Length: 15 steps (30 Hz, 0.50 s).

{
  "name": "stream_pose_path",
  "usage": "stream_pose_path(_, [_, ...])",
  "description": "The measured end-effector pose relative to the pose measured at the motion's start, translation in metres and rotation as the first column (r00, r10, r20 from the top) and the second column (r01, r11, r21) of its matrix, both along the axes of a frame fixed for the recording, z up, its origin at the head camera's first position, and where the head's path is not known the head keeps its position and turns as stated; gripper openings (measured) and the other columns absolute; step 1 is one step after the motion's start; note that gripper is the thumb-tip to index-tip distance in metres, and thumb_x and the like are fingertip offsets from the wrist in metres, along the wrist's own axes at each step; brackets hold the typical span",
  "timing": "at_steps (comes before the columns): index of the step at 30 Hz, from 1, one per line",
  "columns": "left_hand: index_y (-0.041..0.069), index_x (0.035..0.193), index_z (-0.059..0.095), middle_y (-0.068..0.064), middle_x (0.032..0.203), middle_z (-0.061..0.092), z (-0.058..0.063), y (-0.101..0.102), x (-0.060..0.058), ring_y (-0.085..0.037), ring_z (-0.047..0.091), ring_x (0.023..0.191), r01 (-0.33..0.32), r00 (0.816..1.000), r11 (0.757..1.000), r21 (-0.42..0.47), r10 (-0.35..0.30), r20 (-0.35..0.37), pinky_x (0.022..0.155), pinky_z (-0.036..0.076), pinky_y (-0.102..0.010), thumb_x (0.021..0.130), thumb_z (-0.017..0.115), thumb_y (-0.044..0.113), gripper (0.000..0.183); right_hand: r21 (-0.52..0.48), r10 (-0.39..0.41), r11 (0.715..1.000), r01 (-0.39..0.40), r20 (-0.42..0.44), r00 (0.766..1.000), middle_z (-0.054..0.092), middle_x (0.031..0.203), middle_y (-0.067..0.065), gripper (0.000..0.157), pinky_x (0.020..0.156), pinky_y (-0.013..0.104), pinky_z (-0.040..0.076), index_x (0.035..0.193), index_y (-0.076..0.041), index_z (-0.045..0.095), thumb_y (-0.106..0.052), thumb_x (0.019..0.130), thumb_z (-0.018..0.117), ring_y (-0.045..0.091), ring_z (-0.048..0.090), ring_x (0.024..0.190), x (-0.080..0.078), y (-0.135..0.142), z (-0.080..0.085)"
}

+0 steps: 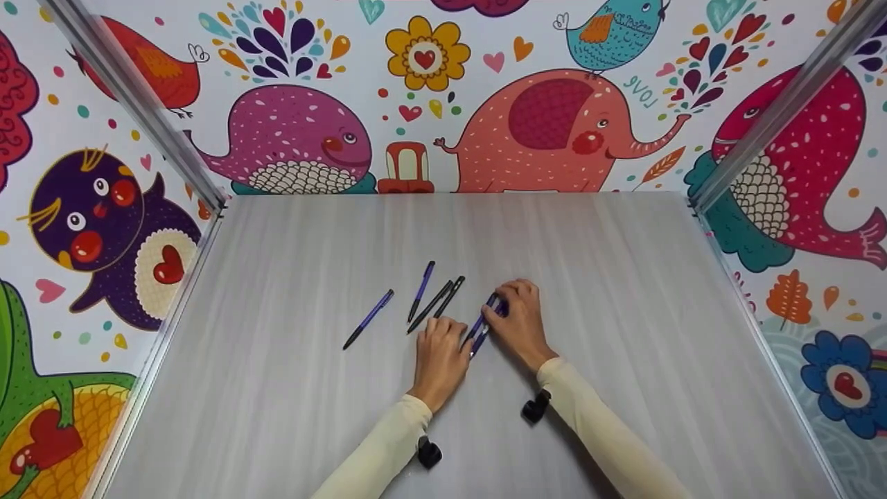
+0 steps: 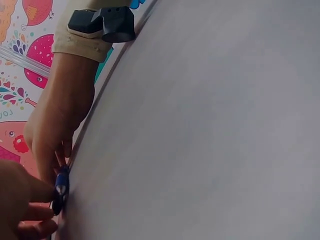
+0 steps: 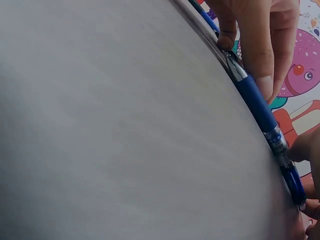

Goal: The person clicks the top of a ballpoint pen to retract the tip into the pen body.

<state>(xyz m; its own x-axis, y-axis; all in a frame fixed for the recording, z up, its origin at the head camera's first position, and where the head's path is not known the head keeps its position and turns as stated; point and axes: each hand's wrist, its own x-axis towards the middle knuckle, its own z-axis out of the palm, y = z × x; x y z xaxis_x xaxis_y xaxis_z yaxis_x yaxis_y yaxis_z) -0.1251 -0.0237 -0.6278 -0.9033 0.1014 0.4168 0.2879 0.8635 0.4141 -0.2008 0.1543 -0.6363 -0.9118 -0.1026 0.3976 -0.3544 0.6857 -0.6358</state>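
Two blue pens (image 1: 477,328) lie side by side at a slant between my hands, close over the table. My right hand (image 1: 520,320) pinches their upper end between thumb and fingers. At the lower end, my left hand (image 1: 441,359) has its thumb and curled fingertips on the pens. In the right wrist view the nearer blue pen (image 3: 257,102) shows a silver tip by the left fingers and a clear band near the right thumb. The left wrist view shows the blue pen (image 2: 61,185) end-on, with my left hand (image 2: 20,197) partly cut off.
Left of the hands lie a purple-and-black pen (image 1: 368,319), a second such pen (image 1: 420,291) and two dark pens (image 1: 428,308) set close together. The grey table (image 1: 277,416) meets patterned walls at the back and sides, with metal posts (image 1: 138,97) at the corners.
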Motion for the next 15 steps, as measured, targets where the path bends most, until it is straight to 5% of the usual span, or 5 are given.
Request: stream_pose_path(15, [0.009, 0.102, 0.083, -0.005, 0.100, 0.073, 0.0037, 0.0032, -0.0030, -0.027, 0.063, 0.099, -0.004, 1.000, 1.000, -0.007, 0.004, 0.011, 0.079, 0.050, -0.046, 0.094, 0.084, 0.017, 0.011, -0.062, 0.047, 0.997, -0.047, 0.003, 0.999, 0.066, 0.125, 0.022, 0.031, 0.117, 0.061, 0.039, 0.114, 0.006, 0.076, -0.009, 0.090, 0.088, 0.046, 0.049, 0.135, 0.0018, 0.0008, 0.0059])
